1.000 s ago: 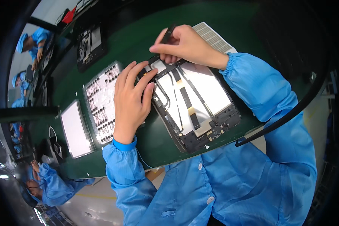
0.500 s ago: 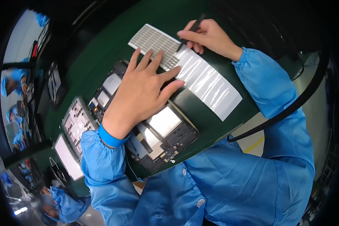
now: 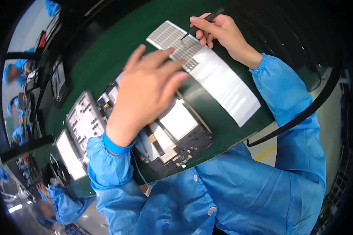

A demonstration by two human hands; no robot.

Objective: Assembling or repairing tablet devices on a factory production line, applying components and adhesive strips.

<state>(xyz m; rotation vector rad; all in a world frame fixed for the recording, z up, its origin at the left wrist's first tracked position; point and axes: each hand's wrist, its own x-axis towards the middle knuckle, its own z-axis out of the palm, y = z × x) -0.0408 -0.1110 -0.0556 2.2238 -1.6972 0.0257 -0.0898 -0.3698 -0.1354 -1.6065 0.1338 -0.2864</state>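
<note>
Several co-workers [image 3: 64, 205] in blue clothing and caps show small along the far left, their details too blurred to make out. Right of them, toward the back of the green bench [image 3: 113, 47], lies a dark-framed device [image 3: 59, 84]. Nearer the front is a white rectangular panel [image 3: 71, 154], and just beside it sits a clear tray [image 3: 85, 121] carrying rows of small black parts with thin leads. Next comes the left hand [image 3: 145, 90], blurred, palm down and open with its fingers spread; a blue wristband [image 3: 117, 145] circles its wrist, and a thin blue cord [image 3: 139, 170] runs down from there. This hand covers part of an opened flat device [image 3: 180, 119], which lies on the bench near its front edge, with bright silver panels, dark strips and a black end section of small components. Its fingertips reach the near edge of a long sheet [image 3: 213, 80], though whether they touch it I cannot tell. Small grey-beige labels fill the sheet's far part; the near part is glossy white. Farther right, the right hand [image 3: 217, 31] grips a slim black pointed tool [image 3: 202, 24] between thumb and fingers, its tip at the labels. A thick black cable [image 3: 298, 117] curves past the right sleeve.
</note>
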